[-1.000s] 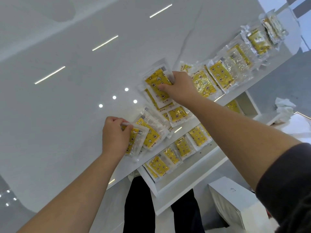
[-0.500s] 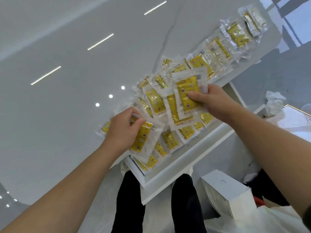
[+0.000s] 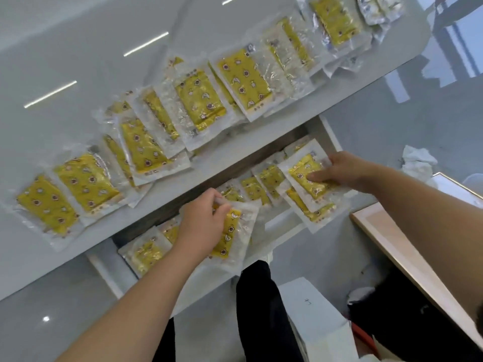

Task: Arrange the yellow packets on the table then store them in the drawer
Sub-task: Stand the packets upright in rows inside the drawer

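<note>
Both hands have dropped from the table (image 3: 78, 35) edge into the open drawer (image 3: 281, 226). Left hand (image 3: 201, 226) grips one packet (image 3: 231, 233) over the drawer's left half. Right hand (image 3: 347, 169) pinches a small stack of packets (image 3: 304, 176) at the right end, near the side wall. Loose packets (image 3: 269, 178) lie between them. An overlapped row of packets (image 3: 198, 100) runs along the table's front edge.

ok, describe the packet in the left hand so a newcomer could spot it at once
Below the near edge of the white table, an open drawer holds a row of yellow packets. Toward its left end, the left hand grips one packet. Its neighbours lie loose; the right hand holds other packets at the right end.
</note>
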`<state>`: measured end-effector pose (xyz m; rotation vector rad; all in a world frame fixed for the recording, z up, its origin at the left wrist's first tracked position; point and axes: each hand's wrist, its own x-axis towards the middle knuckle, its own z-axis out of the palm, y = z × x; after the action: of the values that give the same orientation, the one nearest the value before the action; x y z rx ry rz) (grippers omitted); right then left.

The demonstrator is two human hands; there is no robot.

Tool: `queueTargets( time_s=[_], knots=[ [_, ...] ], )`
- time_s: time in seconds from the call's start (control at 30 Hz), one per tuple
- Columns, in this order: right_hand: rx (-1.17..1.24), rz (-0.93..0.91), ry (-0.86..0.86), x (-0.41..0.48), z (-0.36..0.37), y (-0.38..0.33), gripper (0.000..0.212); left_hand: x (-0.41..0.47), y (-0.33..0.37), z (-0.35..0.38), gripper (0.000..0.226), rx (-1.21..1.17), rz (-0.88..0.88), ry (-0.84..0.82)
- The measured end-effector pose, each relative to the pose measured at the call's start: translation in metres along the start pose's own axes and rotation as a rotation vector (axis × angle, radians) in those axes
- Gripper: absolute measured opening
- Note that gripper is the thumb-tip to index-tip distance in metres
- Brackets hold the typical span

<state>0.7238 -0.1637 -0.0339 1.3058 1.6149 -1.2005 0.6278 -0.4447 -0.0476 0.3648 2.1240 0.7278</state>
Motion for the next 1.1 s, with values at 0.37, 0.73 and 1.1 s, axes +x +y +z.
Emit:
queueTargets(
  time_s=[0.37, 0.73, 1.1],
  knots=[
    [-0.022, -0.192, 0.038, 0.101, 0.077, -0.006, 0.076, 0.050, -0.014, 0.037, 0.007, 0.008, -0.068, 0.089],
    [-0.294, -0.217, 0.071, 0.110, 0.039, 0.016, 0.029, 0.078, -0.031, 0.043, 0.010, -0.134, -0.295, 0.029],
    [-0.222, -0.273, 0.189, 0.100, 0.014, 0.013, 0.031, 0.114, -0.009, 0.090, 0.010, -0.280, -0.294, 0.008]
  ],
)
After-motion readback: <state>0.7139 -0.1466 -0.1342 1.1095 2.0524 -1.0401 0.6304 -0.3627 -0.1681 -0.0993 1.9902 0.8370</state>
